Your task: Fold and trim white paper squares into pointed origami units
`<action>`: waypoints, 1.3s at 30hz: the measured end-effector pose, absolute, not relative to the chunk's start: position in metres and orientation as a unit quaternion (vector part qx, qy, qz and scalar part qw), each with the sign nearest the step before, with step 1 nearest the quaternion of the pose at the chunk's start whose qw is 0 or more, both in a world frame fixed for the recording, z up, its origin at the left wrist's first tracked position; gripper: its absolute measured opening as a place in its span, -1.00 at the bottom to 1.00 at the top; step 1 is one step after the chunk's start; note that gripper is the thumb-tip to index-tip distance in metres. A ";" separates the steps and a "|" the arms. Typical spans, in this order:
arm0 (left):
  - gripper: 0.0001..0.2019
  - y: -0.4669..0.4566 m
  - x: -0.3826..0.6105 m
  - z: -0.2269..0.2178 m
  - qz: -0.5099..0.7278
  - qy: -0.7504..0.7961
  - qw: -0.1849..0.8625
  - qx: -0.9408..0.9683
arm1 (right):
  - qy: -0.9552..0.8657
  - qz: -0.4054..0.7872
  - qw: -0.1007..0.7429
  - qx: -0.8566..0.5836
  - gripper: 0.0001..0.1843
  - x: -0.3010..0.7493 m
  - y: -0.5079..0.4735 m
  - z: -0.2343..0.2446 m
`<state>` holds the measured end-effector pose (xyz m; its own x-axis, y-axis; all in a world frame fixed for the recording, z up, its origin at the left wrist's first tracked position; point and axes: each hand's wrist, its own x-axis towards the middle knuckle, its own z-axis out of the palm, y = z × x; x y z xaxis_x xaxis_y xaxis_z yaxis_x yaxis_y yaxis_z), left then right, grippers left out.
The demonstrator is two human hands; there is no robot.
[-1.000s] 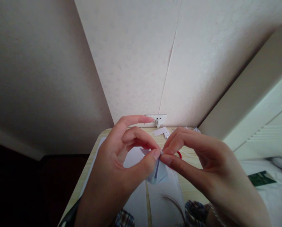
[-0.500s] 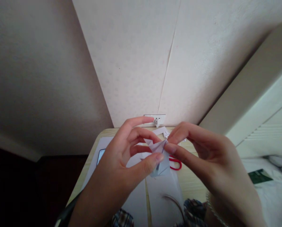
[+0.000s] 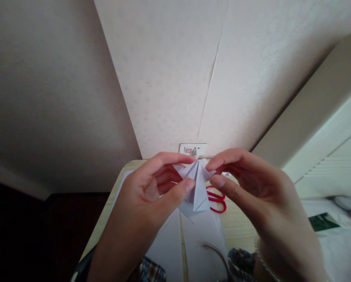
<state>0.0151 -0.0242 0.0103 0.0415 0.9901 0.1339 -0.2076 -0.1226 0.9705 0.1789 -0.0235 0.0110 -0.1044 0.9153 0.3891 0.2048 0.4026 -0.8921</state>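
Observation:
A white piece of folded origami paper [image 3: 199,192], with pleats fanning down from a peak and pointed flaps at either side, is held up above the table. My left hand [image 3: 154,192] grips its left side, the thumb on the front and the index finger at the top. At the right flap is my right hand [image 3: 252,188], its thumb and index finger on either side of the flap's tip. Red-handled scissors [image 3: 219,205] lie just behind the paper, their blades hidden.
White paper sheets [image 3: 205,235] cover part of the light wooden table [image 3: 240,223]. A wall socket with a plug [image 3: 193,150] is behind the table. To the right, a green packet [image 3: 324,221] rests on white fabric [image 3: 340,243].
The folded paper has turned, so its pleated front and side flaps now show. My left index finger has come down onto its top. My right fingers have shifted to the right flap.

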 end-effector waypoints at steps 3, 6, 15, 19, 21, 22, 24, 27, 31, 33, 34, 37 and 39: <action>-0.87 -0.026 0.017 0.010 0.566 0.422 0.522 0.479 | -0.663 0.334 0.524 -0.417 -0.94 0.177 -0.023 0.012; -0.88 -0.026 0.019 0.011 0.564 0.421 0.510 0.494 | -0.672 0.330 0.524 -0.406 -0.94 0.177 -0.022 0.014; -0.81 -0.023 0.015 0.014 0.544 0.400 0.477 0.562 | -0.695 0.364 0.476 -0.397 -0.91 0.180 -0.023 0.016; -0.81 -0.026 0.015 0.014 0.536 0.398 0.488 0.562 | -0.694 0.405 0.452 -0.388 -0.89 0.183 -0.023 0.017; -0.81 -0.026 0.014 0.014 0.527 0.397 0.501 0.560 | -0.694 0.426 0.440 -0.379 -0.90 0.185 -0.022 0.017; -0.82 -0.025 0.014 0.013 0.525 0.395 0.507 0.558 | -0.694 0.436 0.435 -0.373 -0.91 0.185 -0.022 0.017; -0.82 -0.025 0.015 0.013 0.525 0.392 0.522 0.547 | -0.692 0.454 0.428 -0.363 -0.91 0.186 -0.021 0.017; -0.84 -0.026 0.016 0.013 0.540 0.395 0.544 0.505 | -0.684 0.475 0.426 -0.353 -0.88 0.186 -0.019 0.017; -0.84 -0.027 0.016 0.014 0.535 0.374 0.558 0.512 | -0.677 0.488 0.424 -0.353 -0.83 0.185 -0.018 0.018; -0.84 -0.027 0.016 0.014 0.530 0.361 0.562 0.522 | -0.675 0.489 0.426 -0.352 -0.82 0.185 -0.018 0.018; -0.84 -0.027 0.016 0.014 0.532 0.360 0.562 0.521 | -0.675 0.489 0.428 -0.350 -0.81 0.184 -0.018 0.019; -0.83 -0.027 0.017 0.014 0.542 0.366 0.556 0.513 | -0.674 0.492 0.431 -0.344 -0.80 0.183 -0.017 0.020; -0.82 -0.027 0.016 0.015 0.547 0.374 0.545 0.514 | -0.669 0.499 0.430 -0.345 -0.80 0.183 -0.017 0.020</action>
<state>0.0158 -0.0270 0.0150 0.1225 0.9804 0.1545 -0.2122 -0.1262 0.9690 0.1828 -0.0174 0.0202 -0.3925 0.8900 0.2321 0.0320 0.2654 -0.9636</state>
